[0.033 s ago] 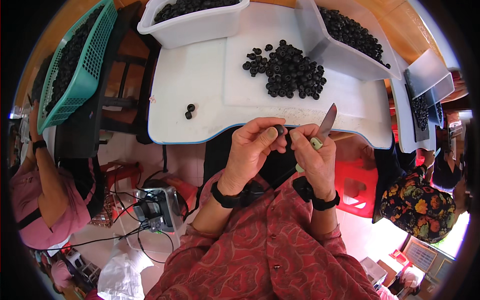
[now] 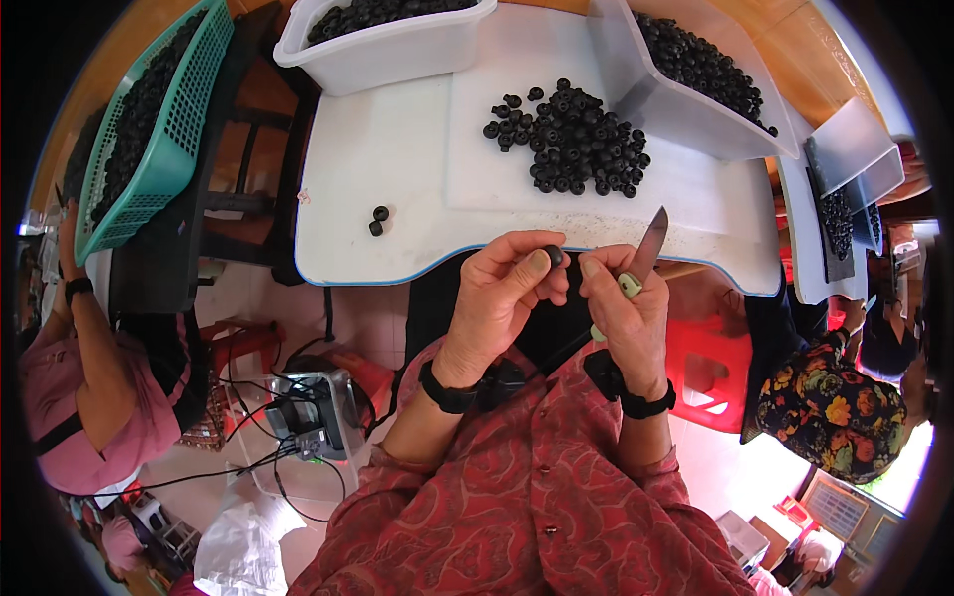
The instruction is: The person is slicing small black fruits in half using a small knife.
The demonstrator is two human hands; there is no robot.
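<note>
A: Left hand [image 2: 502, 288]?
B: Curled shut, pinching a small black piece [image 2: 554, 256] at the fingertips, just off the table [image 2: 397, 169] near edge.
A: Right hand [image 2: 626, 308]?
B: Closed round a knife [image 2: 644, 256], blade up, beside the piece.
A: Open room?
B: Bare tabletop between the hands and the black pile [image 2: 568, 139]; two loose pieces [image 2: 378, 220] lie left.

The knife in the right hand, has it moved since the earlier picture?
No. The knife sits at the same spot against the near edge of the white table, blade pointing up, as before.
</note>
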